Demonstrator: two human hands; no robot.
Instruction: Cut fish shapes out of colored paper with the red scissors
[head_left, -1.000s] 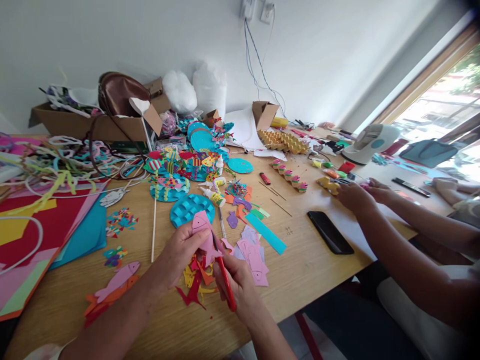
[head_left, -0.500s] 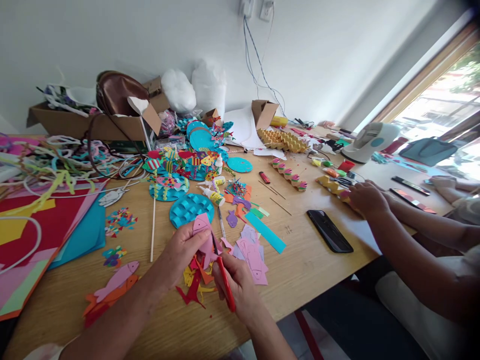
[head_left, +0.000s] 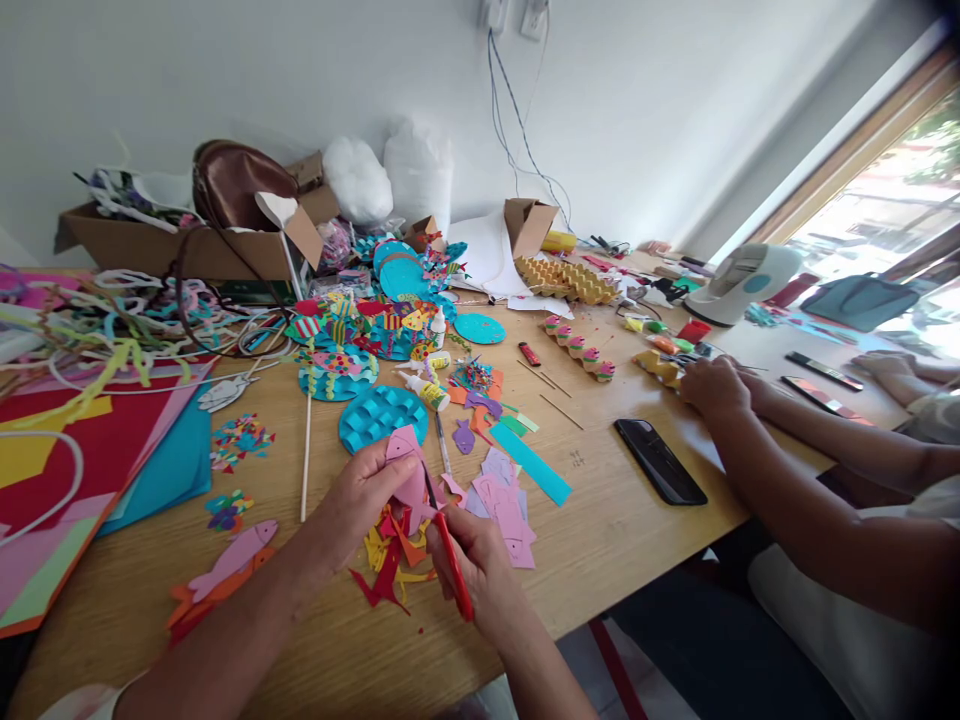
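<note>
A pink paper fish is pinched between the thumb and fingers of my left hand, its head with a drawn eye pointing up. My right hand is closed around red-handled scissors, whose dark blades lie along the right edge of the fish near its tail. Below, red, orange and yellow paper scraps lie on the table. Right of my hands rest pink and lilac paper pieces, one with a fish outline. Cut pink and orange paper fish lie by my left forearm.
Behind my hands sit a blue woven paper disc and a glue bottle. A wooden stick lies left, a black phone right. Another person's hands work on a yellow carton strip at the right.
My hands and the pink paper fish stay almost in place, with the scissors shifting only slightly. The other person's hands at the right have moved a little to the left.
</note>
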